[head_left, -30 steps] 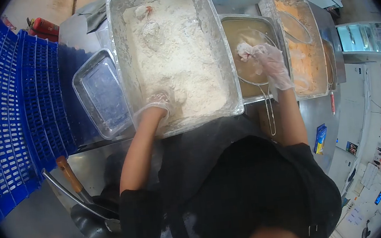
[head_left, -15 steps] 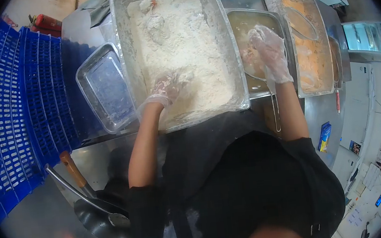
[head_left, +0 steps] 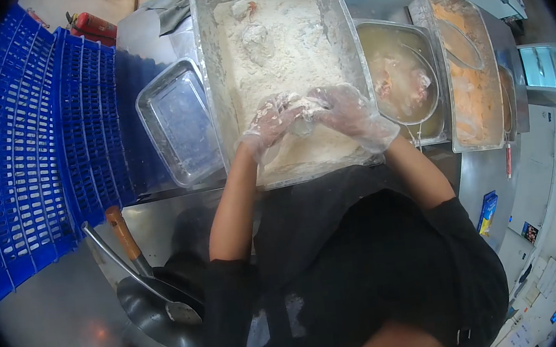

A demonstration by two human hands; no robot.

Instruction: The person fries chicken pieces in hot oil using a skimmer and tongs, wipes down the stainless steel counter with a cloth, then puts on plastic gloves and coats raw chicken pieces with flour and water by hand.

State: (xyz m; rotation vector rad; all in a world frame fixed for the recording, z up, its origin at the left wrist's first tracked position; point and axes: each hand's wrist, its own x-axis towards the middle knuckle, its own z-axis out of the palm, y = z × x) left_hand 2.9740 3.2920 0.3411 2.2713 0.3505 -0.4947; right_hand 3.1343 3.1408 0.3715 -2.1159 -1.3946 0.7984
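My left hand [head_left: 272, 120] and my right hand [head_left: 346, 112], both in clear plastic gloves dusted with flour, meet over the near half of a deep metal tub [head_left: 358, 43] of white flour [head_left: 297, 36]. Between their closed fingers is a flour-coated piece of meat [head_left: 303, 125], mostly hidden by the gloves. Farther back in the flour lie two coated pieces, one lump [head_left: 256, 43] and a smaller one [head_left: 244, 8] with a reddish edge. To the right, raw pinkish meat [head_left: 411, 88] sits in a round wire strainer [head_left: 434, 99] inside a pan of cloudy liquid [head_left: 379, 37].
An orange-coloured powder fills a long tub [head_left: 470, 99] at the right. Left of the flour stands a shallow metal tray [head_left: 178, 123], beside tall blue plastic crates [head_left: 89, 119]. A wok [head_left: 146, 306] with a ladle [head_left: 124, 261] lies at the lower left.
My right hand has left the strainer in the liquid and come left over the flour, joining my left hand. The view has shifted a little.
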